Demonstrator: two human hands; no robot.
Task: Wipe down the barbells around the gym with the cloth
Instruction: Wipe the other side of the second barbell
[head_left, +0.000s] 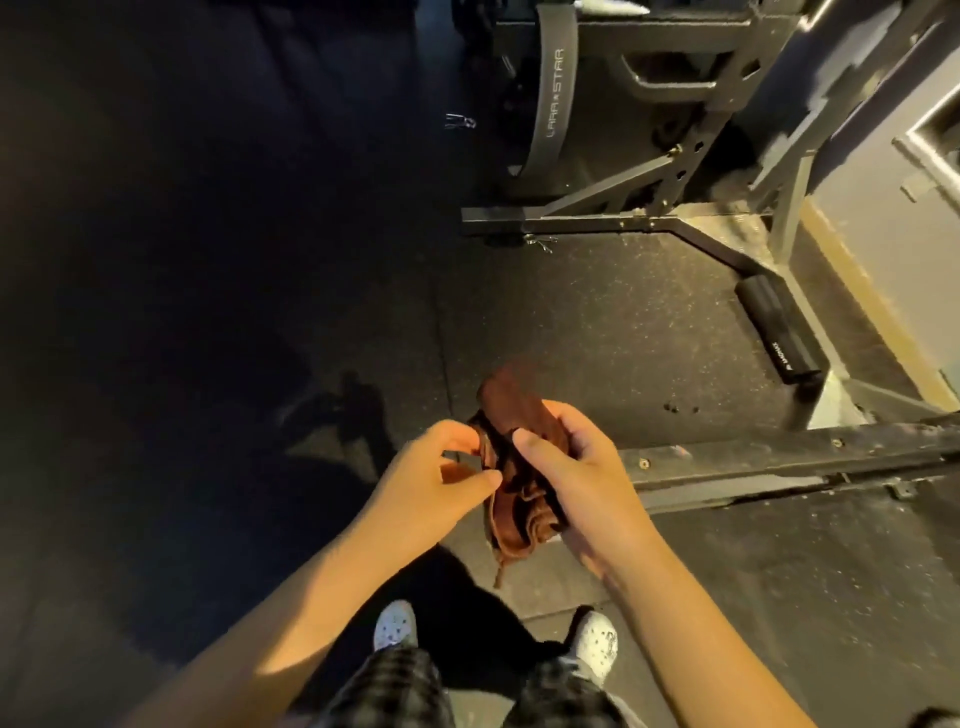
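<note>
A rust-brown cloth (511, 499) hangs bunched between both my hands at the middle of the head view, above the dark rubber floor. My right hand (566, 467) grips its right side, thumb lying across the top fold. My left hand (441, 470) pinches the cloth's left edge between thumb and fingers. A loose thread dangles from the cloth's bottom. No barbell shaft shows plainly in this view.
A black steel rack base (613, 221) stands ahead on the right, with a weight plate (550, 98) marked LARA STAR leaning behind it. A black bar pad (779, 332) lies by the rack leg. A steel floor rail (779, 457) runs right. My shoes (597, 644) stand below.
</note>
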